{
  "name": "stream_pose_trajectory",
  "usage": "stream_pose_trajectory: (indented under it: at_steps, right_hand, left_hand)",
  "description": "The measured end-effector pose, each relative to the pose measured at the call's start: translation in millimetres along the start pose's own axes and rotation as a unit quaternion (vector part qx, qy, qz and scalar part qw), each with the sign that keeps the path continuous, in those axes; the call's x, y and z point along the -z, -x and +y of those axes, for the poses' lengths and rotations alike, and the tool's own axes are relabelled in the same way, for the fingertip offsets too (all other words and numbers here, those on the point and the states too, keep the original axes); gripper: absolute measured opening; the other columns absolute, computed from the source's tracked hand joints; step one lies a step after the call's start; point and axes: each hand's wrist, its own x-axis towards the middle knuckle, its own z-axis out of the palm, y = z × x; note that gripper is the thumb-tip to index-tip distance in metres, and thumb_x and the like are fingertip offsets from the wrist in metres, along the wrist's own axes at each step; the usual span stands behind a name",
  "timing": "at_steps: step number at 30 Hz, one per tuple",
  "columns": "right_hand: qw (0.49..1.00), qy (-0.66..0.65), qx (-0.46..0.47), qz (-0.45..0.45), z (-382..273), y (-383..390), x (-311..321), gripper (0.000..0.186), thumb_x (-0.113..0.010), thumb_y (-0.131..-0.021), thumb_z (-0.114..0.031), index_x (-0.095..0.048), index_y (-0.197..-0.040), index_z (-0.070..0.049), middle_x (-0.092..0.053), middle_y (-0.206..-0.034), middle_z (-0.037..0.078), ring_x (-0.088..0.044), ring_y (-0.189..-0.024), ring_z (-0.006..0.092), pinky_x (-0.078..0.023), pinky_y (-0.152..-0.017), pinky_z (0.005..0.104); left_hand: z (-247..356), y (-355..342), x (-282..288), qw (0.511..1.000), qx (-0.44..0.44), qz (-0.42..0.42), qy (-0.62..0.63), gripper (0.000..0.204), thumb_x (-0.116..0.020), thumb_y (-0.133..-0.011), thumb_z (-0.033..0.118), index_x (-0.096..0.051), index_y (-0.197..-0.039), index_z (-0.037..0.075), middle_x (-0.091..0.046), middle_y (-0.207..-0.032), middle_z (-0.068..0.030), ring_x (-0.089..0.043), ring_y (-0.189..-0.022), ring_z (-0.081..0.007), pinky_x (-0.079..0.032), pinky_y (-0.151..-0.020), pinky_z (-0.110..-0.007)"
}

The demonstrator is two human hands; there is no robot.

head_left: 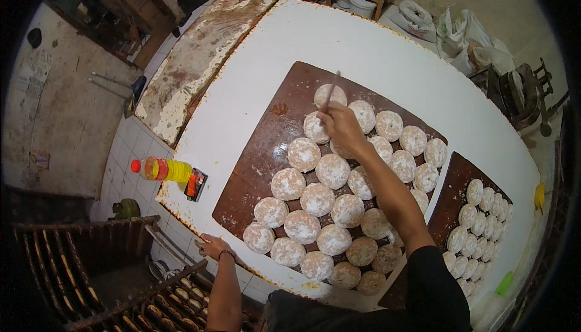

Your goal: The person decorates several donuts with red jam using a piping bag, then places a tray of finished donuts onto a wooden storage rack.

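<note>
My right hand (344, 125) is closed around a thin stick-like tool (331, 92), whose exact kind I cannot make out. It reaches over the far end of a dark brown board (260, 150). The tool crosses a flour-dusted dough round (327, 97) in the far row. Several more such rounds, like the one in the middle (333, 171), sit in slanted rows on the board, many with a dimple on top. My forearm hides some of them. At the near left edge of the white table (218, 120), my left hand (213, 247) rests with its fingers apart, holding nothing.
A bottle of yellow liquid with a red cap (160, 169) lies on the table's left, beside a small black and orange thing (195, 184). A second board (455, 177) with smaller rounds lies right. Slatted racks (60, 265) stand lower left; sacks (466, 35) are far right.
</note>
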Motion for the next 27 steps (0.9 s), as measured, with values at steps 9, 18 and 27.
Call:
stream_pose_trajectory:
  at_steps: [9,18,27]
  right_hand:
    - [0.998,-0.025,0.022,-0.044,-35,34,-37,0.011,-0.054,-0.077,-0.007,-0.052,-0.080,0.004,-0.052,-0.077,0.014,-0.051,-0.067,0.0277,-0.042,-0.061,0.0321]
    - [0.995,-0.029,0.045,-0.088,-68,71,-58,0.013,-0.056,-0.075,-0.007,-0.053,-0.079,0.006,-0.053,-0.077,0.017,-0.054,-0.069,0.0289,-0.042,-0.061,0.0342]
    - [0.990,-0.082,0.075,-0.084,-143,102,-49,0.008,-0.057,-0.075,-0.006,-0.055,-0.080,0.000,-0.055,-0.074,0.013,-0.055,-0.068,0.0226,-0.043,-0.061,0.0310]
  left_hand:
    - [9,10,7,1.000,0.000,-0.011,-0.014,0.064,-0.017,-0.084,0.053,-0.014,-0.130,0.008,-0.018,-0.125,-0.0239,-0.043,-0.099,-0.0390,-0.045,-0.073,-0.047]
    - [13,10,10,0.999,0.001,-0.036,-0.014,0.060,-0.016,-0.085,0.050,-0.014,-0.129,0.009,-0.019,-0.125,-0.0233,-0.047,-0.095,-0.0378,-0.045,-0.071,-0.048]
    - [2,1,6,1.000,0.002,-0.018,-0.020,0.061,-0.018,-0.084,0.051,-0.016,-0.129,0.010,-0.023,-0.125,-0.0191,-0.046,-0.098,-0.0372,-0.046,-0.073,-0.048]
